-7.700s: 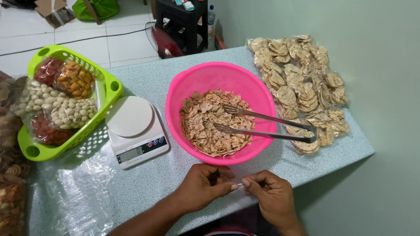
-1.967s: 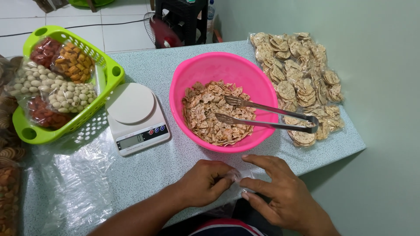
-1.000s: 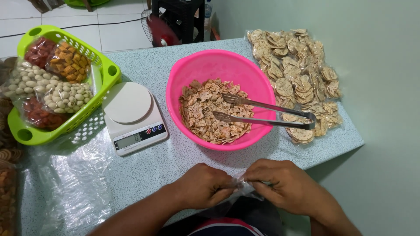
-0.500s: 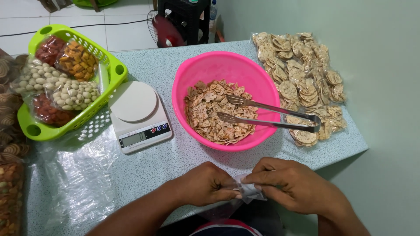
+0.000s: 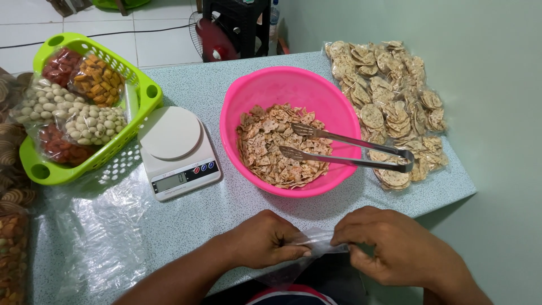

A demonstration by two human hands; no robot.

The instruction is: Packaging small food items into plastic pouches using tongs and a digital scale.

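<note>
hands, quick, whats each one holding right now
Left hand: closed, its grip pinching one end of the clear plastic bag.
Right hand: closed, its grip pinching the bag's other end.

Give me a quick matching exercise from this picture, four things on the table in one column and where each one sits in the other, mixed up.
Things:
1. tongs
2. scale
3. basket
4. clear bag

Places:
A. far left of the table, full of snack packs
B. between the left hand and right hand at the near edge
C. resting across the pink bowl
D. between the basket and the bowl

Pairs: 1-C, 2-D, 3-A, 4-B
</note>
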